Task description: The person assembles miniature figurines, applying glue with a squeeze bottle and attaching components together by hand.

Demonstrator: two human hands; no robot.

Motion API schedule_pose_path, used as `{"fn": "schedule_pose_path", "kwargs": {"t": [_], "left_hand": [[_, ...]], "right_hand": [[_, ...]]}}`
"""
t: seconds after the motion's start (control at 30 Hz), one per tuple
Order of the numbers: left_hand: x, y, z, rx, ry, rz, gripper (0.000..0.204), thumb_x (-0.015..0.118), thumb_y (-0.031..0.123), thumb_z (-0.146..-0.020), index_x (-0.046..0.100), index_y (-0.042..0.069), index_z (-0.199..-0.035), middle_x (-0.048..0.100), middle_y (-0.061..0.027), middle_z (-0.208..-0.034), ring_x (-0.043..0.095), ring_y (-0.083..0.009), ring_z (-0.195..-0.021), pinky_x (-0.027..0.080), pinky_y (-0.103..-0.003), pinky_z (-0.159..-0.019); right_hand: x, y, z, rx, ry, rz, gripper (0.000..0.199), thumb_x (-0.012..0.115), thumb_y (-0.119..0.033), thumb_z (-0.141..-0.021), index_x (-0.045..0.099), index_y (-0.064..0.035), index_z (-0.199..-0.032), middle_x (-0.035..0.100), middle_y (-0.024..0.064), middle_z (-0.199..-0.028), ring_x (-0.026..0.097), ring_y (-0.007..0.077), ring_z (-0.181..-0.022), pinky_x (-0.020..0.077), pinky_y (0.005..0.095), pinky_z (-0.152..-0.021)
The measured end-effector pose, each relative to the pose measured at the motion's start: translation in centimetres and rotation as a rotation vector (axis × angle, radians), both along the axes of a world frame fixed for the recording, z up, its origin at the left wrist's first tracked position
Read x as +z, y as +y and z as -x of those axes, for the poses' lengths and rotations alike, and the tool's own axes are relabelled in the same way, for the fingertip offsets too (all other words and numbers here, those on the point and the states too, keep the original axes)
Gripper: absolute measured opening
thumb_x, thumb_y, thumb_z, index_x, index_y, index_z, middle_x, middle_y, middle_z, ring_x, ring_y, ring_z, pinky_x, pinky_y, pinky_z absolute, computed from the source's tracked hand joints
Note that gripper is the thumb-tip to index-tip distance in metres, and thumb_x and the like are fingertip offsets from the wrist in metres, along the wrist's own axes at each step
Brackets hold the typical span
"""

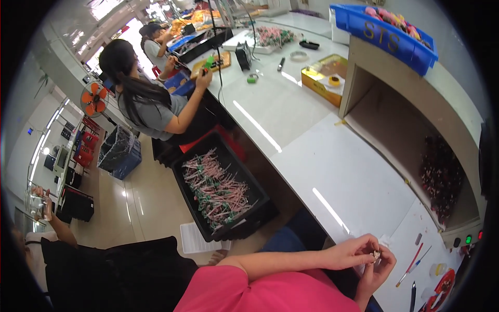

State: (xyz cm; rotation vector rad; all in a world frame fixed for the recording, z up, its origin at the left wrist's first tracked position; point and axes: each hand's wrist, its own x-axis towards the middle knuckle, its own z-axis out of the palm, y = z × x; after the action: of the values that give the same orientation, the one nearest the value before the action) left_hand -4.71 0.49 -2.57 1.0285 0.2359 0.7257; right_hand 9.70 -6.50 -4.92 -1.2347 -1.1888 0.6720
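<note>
Above the near end of the white workbench (353, 205), my two hands meet. My left hand (353, 252) comes in from the left with its fingers pinched on a small whitish piece (375, 255). Close against it, my right hand (382, 270) has its fingers curled round the same piece. What the piece is, I cannot make out; fingertips cover much of it. Beside my hands on the bench lie a red-handled brush (410, 264), a blue-handled thin tool (419, 260) and a black pen-like tool (413, 295).
A red round container (443, 288) stands at the bench's near right. A booth (358, 65) holding a dark heap carries a blue bin (384, 36) on top. Left of the bench is a black crate (260, 205) of pink-and-green wired parts. A co-worker (148, 93) sits farther along.
</note>
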Motion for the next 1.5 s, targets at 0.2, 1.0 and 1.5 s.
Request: {"fn": "schedule_pose_path", "kwargs": {"t": [0.2, 1.0, 1.5], "left_hand": [[-0.41, 0.22, -0.11, -0.022, -0.002, 0.059, 0.025, 0.051, 0.009, -0.092, 0.041, 0.003, -0.114, 0.052, -0.0066, -0.103, 0.052, -0.0121, -0.095, 0.044, -0.028, -0.086], [-0.26, 0.03, 0.21, -0.025, 0.016, 0.034, 0.025, 0.053, 0.010, -0.091, 0.041, 0.003, -0.112, 0.052, -0.0070, -0.104, 0.052, -0.0130, -0.098, 0.044, -0.029, -0.088], [0.03, 0.00, 0.18, -0.018, 0.060, 0.011, 0.025, 0.054, 0.010, -0.090, 0.042, 0.002, -0.111, 0.054, -0.0081, -0.103, 0.053, -0.0151, -0.098, 0.045, -0.032, -0.089]], "right_hand": [[-0.24, 0.05, -0.08, -0.020, -0.008, 0.027, 0.034, 0.063, -0.011, -0.084, 0.041, -0.0020, -0.109, 0.049, 0.0134, -0.113, 0.047, 0.0213, -0.106, 0.0370, 0.0323, -0.094], [-0.15, -0.22, 0.28, -0.029, 0.020, 0.019, 0.032, 0.061, -0.005, -0.082, 0.042, -0.0024, -0.107, 0.049, 0.0131, -0.111, 0.048, 0.0214, -0.104, 0.0373, 0.0325, -0.094], [-0.02, -0.26, 0.42, -0.040, 0.052, -0.007, 0.031, 0.058, 0.004, -0.080, 0.043, -0.0028, -0.106, 0.050, 0.0148, -0.110, 0.049, 0.0224, -0.104, 0.0377, 0.0340, -0.094]]}}
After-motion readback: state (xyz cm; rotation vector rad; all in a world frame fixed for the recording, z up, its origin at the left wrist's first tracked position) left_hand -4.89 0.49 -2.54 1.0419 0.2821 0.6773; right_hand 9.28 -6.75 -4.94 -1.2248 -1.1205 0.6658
